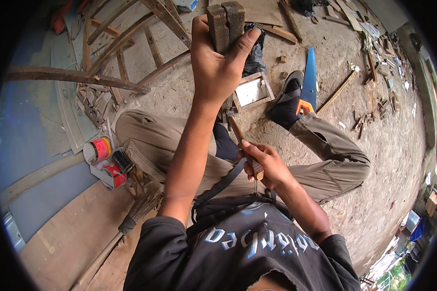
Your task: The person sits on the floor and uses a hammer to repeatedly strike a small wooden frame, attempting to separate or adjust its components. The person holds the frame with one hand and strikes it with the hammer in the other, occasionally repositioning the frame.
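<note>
My left hand [216,72] is raised at the top centre, wrapped round two dark, rough wooden pieces [226,24] standing side by side with a crack-like gap between them. Lower down, over my lap, my right hand [267,166] grips a hammer [237,130] by its wooden handle. The hammer's head is small and dark at the far end of the handle, below my left forearm. A small wooden frame with a white panel [251,93] lies on the ground just beyond the hammer, and a black plastic bag [254,58] is partly hidden behind my left hand.
A handsaw [310,80] with a blue blade and orange handle lies beside my right foot. Wooden framework [126,39] stands at the far left. Red-labelled cans [98,150] and a stick broom [140,211] are by my left knee. Wood scraps [364,119] litter the right side.
</note>
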Tool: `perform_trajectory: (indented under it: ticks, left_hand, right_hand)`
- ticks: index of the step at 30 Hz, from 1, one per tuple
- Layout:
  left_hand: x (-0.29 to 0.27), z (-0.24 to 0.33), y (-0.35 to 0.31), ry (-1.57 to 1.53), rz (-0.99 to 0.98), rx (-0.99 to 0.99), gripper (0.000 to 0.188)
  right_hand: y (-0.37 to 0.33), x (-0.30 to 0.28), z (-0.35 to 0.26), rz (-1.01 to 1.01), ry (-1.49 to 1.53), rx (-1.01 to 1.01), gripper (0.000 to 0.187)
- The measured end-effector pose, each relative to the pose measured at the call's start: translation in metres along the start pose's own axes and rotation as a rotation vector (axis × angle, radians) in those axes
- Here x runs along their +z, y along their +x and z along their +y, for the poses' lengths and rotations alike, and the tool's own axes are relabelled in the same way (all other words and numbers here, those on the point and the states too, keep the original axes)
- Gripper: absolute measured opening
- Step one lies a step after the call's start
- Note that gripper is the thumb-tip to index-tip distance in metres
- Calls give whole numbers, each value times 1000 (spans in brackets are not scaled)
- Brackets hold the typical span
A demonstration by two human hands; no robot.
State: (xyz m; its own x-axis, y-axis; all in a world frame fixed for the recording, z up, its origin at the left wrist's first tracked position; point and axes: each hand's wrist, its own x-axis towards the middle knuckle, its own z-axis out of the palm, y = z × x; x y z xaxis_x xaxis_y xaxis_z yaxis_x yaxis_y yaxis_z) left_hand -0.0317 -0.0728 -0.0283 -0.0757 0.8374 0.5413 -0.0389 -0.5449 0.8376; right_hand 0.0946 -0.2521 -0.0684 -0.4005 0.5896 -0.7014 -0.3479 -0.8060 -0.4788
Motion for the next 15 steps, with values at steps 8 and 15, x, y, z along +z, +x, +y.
perform_trajectory:
  ticks: [8, 15]
  left_hand:
    - [12, 9, -2, 0, 24, -93, 22]
    - [19, 16, -9, -90, -34, -196, 21]
  right_hand:
    - [-20, -2, -49, 32, -56, 96, 34]
    - [-19, -16, -89, -69, 107, 192, 25]
